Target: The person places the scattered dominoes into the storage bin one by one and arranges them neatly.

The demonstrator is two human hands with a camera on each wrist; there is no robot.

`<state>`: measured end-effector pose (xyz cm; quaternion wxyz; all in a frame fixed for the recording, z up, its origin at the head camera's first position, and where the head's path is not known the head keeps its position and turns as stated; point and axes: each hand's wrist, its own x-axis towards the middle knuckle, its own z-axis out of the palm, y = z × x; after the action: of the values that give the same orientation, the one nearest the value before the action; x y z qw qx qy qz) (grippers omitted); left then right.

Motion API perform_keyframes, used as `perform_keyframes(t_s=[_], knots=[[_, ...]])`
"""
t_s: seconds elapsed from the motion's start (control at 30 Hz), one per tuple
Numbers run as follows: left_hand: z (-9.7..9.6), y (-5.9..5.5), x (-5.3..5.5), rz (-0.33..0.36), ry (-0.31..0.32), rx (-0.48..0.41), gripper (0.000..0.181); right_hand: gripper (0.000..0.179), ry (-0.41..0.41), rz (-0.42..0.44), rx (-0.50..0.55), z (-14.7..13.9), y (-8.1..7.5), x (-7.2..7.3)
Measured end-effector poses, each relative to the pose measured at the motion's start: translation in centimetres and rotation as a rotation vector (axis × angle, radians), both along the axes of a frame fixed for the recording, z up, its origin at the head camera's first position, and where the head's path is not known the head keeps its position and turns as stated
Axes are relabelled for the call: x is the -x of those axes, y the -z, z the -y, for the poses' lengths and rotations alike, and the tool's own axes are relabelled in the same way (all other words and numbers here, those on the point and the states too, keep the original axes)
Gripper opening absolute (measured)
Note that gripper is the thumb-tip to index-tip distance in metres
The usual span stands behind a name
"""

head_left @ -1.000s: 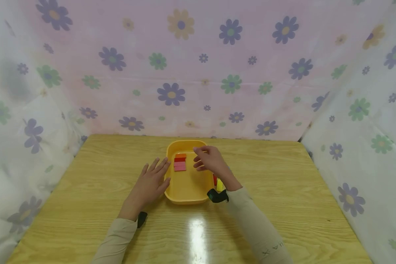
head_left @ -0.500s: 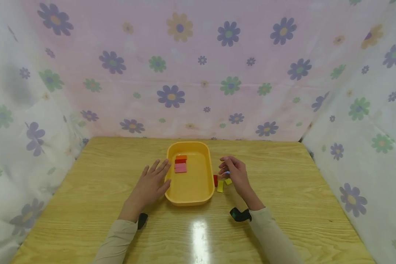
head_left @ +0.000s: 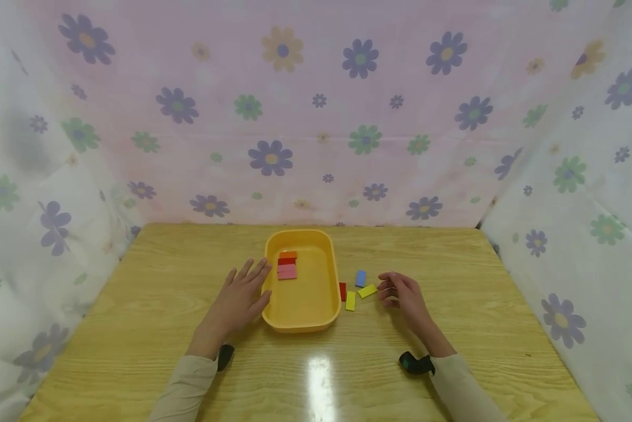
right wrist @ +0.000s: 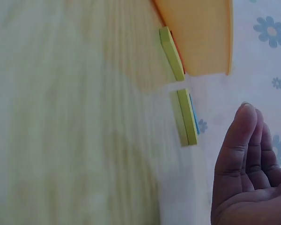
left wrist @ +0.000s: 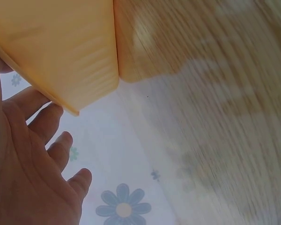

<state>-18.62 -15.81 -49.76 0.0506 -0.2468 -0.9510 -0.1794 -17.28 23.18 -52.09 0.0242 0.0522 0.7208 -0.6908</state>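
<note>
A yellow plastic tray [head_left: 301, 326] stands mid-table with an orange block [head_left: 288, 255], a red block [head_left: 286, 262] and pink blocks [head_left: 287, 272] lying flat in it. My left hand [head_left: 235, 302] rests on the tray's left rim, fingers spread; the left wrist view shows its fingertips [left wrist: 51, 117] at the rim. To the tray's right lie a blue block [head_left: 361, 278], two yellow blocks [head_left: 350, 301] and a red block [head_left: 342, 291] partly hidden by the wall. My right hand [head_left: 406, 296] hovers just right of them, fingers loosely bent, holding nothing.
The wooden table [head_left: 189, 246] meets a flowered curtain [head_left: 316, 117] at its back and both sides. Dark wrist cameras [head_left: 416, 363] sit on both wrists, the right one low over the table.
My right hand has moved from over the tray out to the right, past the loose blocks, uncovering the blue and yellow ones. My left hand stays at the rim.
</note>
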Motion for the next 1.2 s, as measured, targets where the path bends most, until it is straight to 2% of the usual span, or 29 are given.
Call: perform_keyframes(t_s=[0.17, 0.33, 0.57, 0.7, 0.87, 1.2], knots=[[0.1, 0.0, -0.2, 0.013, -0.007, -0.014, 0.061, 0.044, -0.035, 0.016, -0.057, -1.1, 0.6, -0.3], [0.1, 0.0, -0.4, 0.019, -0.007, -0.031, 0.061, 0.035, -0.117, -0.024, -0.179, -1.7, 0.8, -0.3], [0.2, 0.1, -0.4, 0.016, -0.008, -0.031, 0.061, 0.027, -0.192, -0.179, -0.425, -1.6, 0.5, 0.4], [0.2, 0.1, -0.4, 0.001, -0.011, -0.017, 0.061, 0.024, -0.221, -0.253, -0.517, -1.5, 0.1, 1.1], [0.2, 0.1, -0.5, -0.006, -0.013, -0.020, 0.060, 0.027, -0.276, -0.296, -0.569, -1.3, 0.2, 1.9], [0.3, 0.2, -0.5, 0.004, -0.012, -0.025, 0.060, 0.028, -0.361, -0.311, -0.666, -1.1, 0.4, 3.0]])
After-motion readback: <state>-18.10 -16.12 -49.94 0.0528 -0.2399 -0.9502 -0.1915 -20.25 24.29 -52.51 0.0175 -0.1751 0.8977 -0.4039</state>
